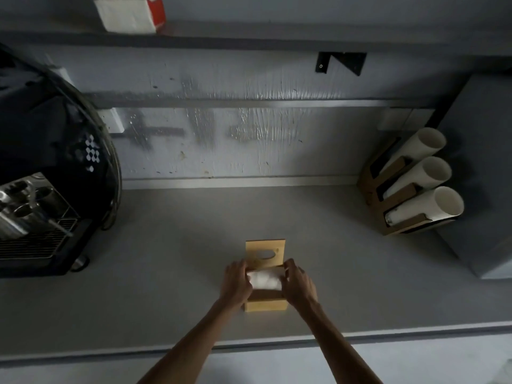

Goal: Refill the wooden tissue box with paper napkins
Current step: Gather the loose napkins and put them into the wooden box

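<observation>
A wooden tissue box (266, 305) stands on the grey counter in front of me, its hinged lid (265, 252) with an oval slot tipped up and back. A white stack of paper napkins (264, 280) lies in the box's open top. My left hand (236, 281) grips the stack's left end. Its right end is held by my right hand (298, 281). The napkins' lower part is hidden inside the box.
A black coffee machine (47, 173) with a metal drip grate fills the left side. A wooden rack with three white cup stacks (412, 189) sits at the right by a grey cabinet. A red and white napkin pack (130, 12) rests on the shelf above.
</observation>
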